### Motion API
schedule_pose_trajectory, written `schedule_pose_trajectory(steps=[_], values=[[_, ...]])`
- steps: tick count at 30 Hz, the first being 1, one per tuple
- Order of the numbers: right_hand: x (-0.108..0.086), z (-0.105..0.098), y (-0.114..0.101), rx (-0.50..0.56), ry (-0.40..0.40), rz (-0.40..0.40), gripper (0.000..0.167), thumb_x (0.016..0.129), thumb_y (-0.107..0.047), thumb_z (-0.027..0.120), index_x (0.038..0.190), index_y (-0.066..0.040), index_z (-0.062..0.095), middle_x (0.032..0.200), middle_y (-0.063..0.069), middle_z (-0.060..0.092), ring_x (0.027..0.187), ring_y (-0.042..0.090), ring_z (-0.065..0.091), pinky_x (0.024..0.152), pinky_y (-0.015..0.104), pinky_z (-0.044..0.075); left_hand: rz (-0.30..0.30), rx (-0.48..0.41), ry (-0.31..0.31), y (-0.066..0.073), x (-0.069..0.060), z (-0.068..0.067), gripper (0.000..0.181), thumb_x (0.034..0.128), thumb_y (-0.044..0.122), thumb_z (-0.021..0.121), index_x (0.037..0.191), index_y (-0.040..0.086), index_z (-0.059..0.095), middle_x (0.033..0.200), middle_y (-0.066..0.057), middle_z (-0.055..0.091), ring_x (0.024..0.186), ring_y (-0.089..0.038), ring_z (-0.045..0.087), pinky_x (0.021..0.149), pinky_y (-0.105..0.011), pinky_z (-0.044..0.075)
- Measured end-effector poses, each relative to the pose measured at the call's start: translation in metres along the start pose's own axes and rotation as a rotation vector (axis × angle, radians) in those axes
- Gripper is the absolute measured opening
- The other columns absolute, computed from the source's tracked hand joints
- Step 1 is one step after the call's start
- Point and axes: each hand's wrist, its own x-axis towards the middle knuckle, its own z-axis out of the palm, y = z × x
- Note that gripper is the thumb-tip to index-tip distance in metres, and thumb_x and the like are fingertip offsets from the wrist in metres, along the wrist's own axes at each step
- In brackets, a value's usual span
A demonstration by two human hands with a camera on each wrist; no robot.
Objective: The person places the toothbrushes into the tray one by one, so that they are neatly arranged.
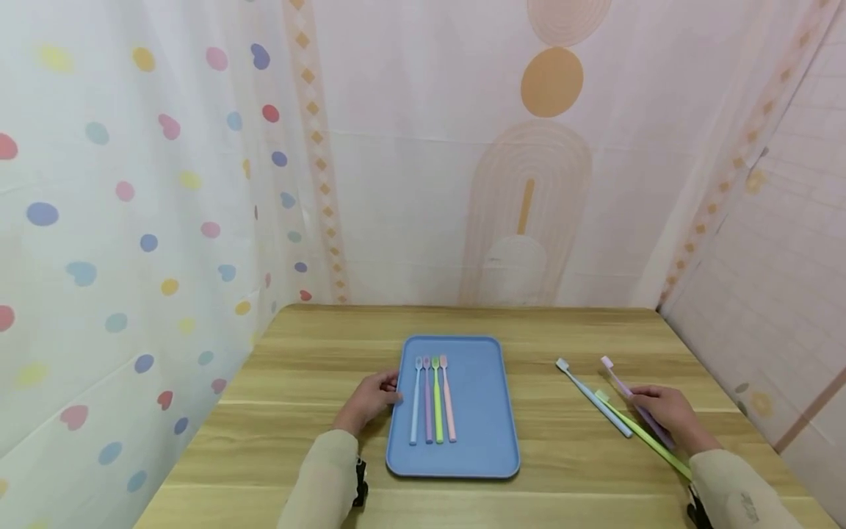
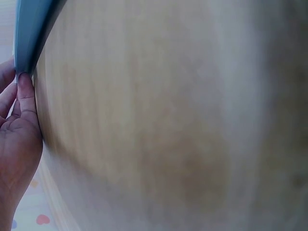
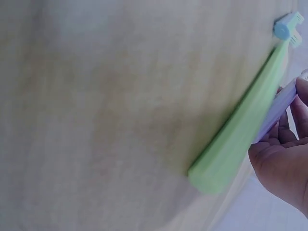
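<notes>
A blue tray (image 1: 479, 411) lies on the wooden table with several toothbrushes side by side on its left half: light blue (image 1: 416, 408), purple (image 1: 428, 411), green (image 1: 438, 411) and pink (image 1: 449, 411). At the tray's left rim, my left hand (image 1: 370, 400) holds the edge between thumb and fingers. My right hand (image 1: 670, 415) pinches a purple toothbrush (image 3: 276, 109) by its handle, its head pointing away from me. Beneath it lies another green toothbrush (image 3: 236, 134), with another light blue toothbrush (image 1: 595, 397) just to the left, touching or crossing near its head end.
The wooden table (image 1: 317, 330) ends at a patterned curtain (image 1: 410, 220) behind it. Dotted curtain fabric (image 1: 165, 220) hangs along the left side, and a pale patterned curtain (image 1: 780, 294) along the right.
</notes>
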Motion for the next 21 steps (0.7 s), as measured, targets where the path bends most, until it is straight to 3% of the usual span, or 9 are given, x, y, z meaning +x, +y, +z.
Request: schedule_pose_trajectory(steps=[12,21], values=[[0.003,-0.006,-0.017,0.082,0.002,0.029,0.052,0.101,-0.029,0.055,0.131,0.013,0.055,0.12,0.028,0.062,0.09,0.021,0.058,0.069,0.032,0.048,-0.011,0.004,-0.006,0.0,0.001,0.0,0.054,0.09,-0.002,0.067,0.141,-0.004,0.051,0.11,-0.011,0.059,0.102,-0.025,0.052,0.092,-0.04,0.044],[0.011,0.008,-0.049,0.19,0.006,0.076,0.053,0.1,-0.031,0.057,0.134,0.01,0.054,0.122,0.023,0.061,0.098,0.024,0.057,0.072,0.03,0.049,-0.015,0.011,0.004,0.0,0.002,0.0,0.053,0.0901,-0.001,0.067,0.141,-0.004,0.052,0.109,-0.01,0.059,0.102,-0.024,0.052,0.091,-0.038,0.044]])
